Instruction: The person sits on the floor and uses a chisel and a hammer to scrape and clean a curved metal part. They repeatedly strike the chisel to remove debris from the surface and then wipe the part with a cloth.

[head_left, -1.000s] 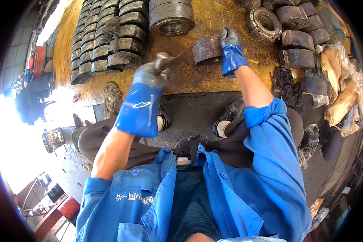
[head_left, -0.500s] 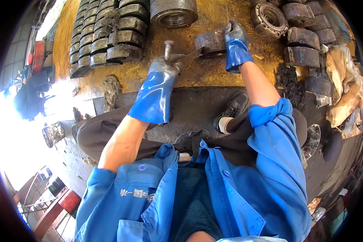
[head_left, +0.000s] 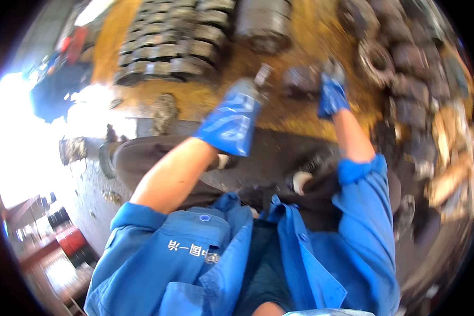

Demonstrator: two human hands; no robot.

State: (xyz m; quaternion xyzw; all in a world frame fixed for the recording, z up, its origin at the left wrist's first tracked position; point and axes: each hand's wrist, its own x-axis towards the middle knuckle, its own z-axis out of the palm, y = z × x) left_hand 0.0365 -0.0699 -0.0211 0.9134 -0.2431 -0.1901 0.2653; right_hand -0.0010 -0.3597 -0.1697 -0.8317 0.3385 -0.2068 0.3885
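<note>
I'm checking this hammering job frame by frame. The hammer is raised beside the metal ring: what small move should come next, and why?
Probably a short downward tap onto the ring. The left hand holds the hammer close beside it, and the right hand rests on the ring's far side, seemingly steadying it. The picture is blurred, so the exact strike spot is unclear.

Blue gloves over rust-yellow ground

I am seeing a blue glove on the left hand (head_left: pixel 236 113) and on the right hand (head_left: pixel 332 89), a dark grey ring part (head_left: pixel 300 80) between them, grey stacked rings (head_left: pixel 168 42) left of it, the ground (head_left: pixel 305 31) showing rusty yellow-brown, the jacket (head_left: pixel 205 253) blue.
</note>
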